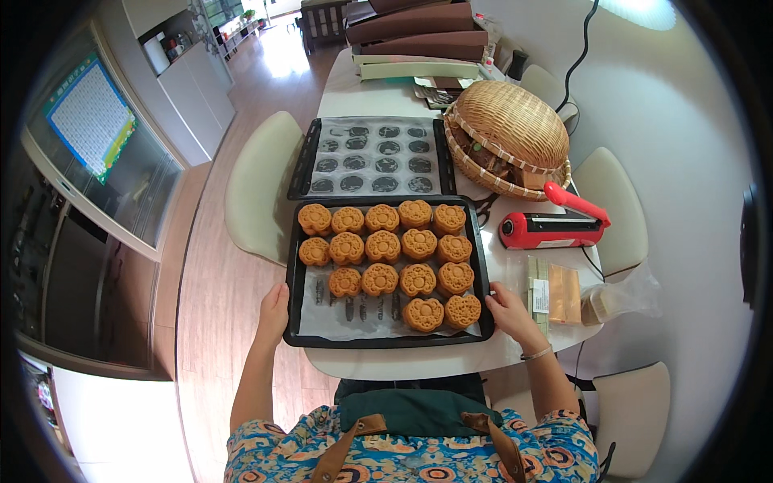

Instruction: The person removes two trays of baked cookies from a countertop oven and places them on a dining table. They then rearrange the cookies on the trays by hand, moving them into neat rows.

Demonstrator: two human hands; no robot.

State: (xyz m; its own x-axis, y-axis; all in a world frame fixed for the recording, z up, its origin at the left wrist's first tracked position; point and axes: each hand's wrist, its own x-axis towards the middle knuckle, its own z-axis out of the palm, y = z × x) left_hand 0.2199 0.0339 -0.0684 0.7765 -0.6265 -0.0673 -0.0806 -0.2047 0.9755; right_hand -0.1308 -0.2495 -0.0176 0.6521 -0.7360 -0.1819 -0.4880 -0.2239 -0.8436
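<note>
A black baking tray (386, 342) lined with parchment paper (338, 314) spans the space between my two hands. Rows of golden-brown molded mooncakes (383, 246) with pressed patterns stand on it; bare, marked paper shows at its lower left. My left hand (276, 311) grips the tray's left edge, and my right hand (507, 308) grips its right edge. The fingers are partly hidden beneath the rim. Directly behind, a second black tray (448, 157) carries parchment (374, 151) with dark round stains.
A woven bamboo basket (507, 124) with a tilted lid stands at the back right. Nearer are a red heat sealer (554, 229), packets of flat bags (563, 293) and a clear plastic bag (625, 296). Stacked boxes (416, 36) fill the far end. Pale chairs (259, 187) flank the white table (416, 365).
</note>
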